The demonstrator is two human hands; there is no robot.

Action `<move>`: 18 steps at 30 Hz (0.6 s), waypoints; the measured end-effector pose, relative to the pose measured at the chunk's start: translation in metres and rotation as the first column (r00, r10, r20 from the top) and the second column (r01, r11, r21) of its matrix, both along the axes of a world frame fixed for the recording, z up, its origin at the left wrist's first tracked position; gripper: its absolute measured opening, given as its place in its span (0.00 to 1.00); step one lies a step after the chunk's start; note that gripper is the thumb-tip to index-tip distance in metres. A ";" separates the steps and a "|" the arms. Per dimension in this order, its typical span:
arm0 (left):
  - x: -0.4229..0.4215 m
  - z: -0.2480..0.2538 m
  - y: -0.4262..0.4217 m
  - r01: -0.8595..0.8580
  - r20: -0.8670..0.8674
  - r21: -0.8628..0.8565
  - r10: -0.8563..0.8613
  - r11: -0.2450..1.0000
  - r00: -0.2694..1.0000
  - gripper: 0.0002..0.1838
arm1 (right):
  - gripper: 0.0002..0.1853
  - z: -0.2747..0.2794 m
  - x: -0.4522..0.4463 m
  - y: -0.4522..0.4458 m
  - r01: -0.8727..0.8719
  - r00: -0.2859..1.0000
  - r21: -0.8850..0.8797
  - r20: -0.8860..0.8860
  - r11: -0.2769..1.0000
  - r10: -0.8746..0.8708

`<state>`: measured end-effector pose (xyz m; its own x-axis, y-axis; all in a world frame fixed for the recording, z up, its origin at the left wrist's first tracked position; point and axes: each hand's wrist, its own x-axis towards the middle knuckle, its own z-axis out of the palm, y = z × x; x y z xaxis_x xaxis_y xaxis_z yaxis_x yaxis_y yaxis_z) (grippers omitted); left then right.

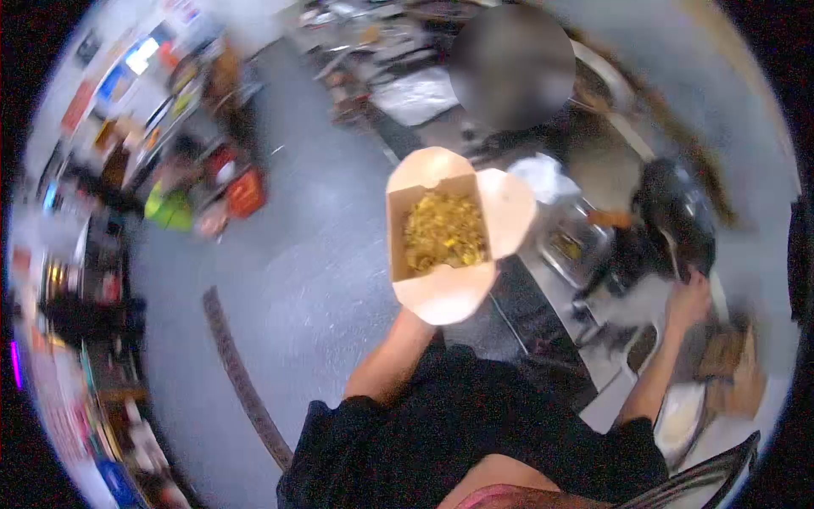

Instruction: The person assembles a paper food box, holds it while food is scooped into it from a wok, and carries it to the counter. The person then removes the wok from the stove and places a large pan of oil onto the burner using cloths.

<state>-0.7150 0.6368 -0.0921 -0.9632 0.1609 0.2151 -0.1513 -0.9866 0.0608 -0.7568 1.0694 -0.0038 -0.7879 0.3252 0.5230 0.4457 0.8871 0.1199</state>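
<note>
An open cardboard takeout box [421,304] rests on my left hand [414,329], in front of my chest. Its flaps are folded outward, and yellowish fried rice [445,231] fills it. The box hides most of that hand's fingers. Far to the right, my right hand [691,295] is closed at the near end of a dark wok [677,208]. The wok is tilted over the cooking counter, and blur hides the exact grip.
A clear container [577,243] with some food in it sits on the right counter, beside a crumpled white cloth or paper [543,178]. Brown cardboard boxes [731,360] stand at lower right. Grey floor [297,212] lies to the left, with shelves and people beyond.
</note>
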 end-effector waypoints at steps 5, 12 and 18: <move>0.069 0.009 -0.075 -0.334 -0.097 -0.007 0.332 0.942 0.938 0.38 | 0.43 -0.015 0.025 -0.216 -0.579 0.351 -0.815 -0.218 0.029 0.911; 0.192 -0.015 -0.209 -0.559 -0.116 -0.176 0.547 0.810 0.829 0.44 | 0.62 -0.021 0.089 -0.511 -0.040 -0.247 -0.833 -0.527 -0.552 0.813; 0.188 0.051 -0.177 -0.653 -0.049 -0.549 0.760 0.522 0.649 0.45 | 0.45 -0.058 0.040 -0.549 0.010 -0.564 -0.851 -0.439 -0.526 0.699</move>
<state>-0.5268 0.4595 -0.0408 -0.8140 -0.5643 0.1381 0.5221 -0.6064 0.5997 -0.7173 0.5206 -0.0620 0.0160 -0.9752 0.2207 -0.3421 -0.2127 -0.9153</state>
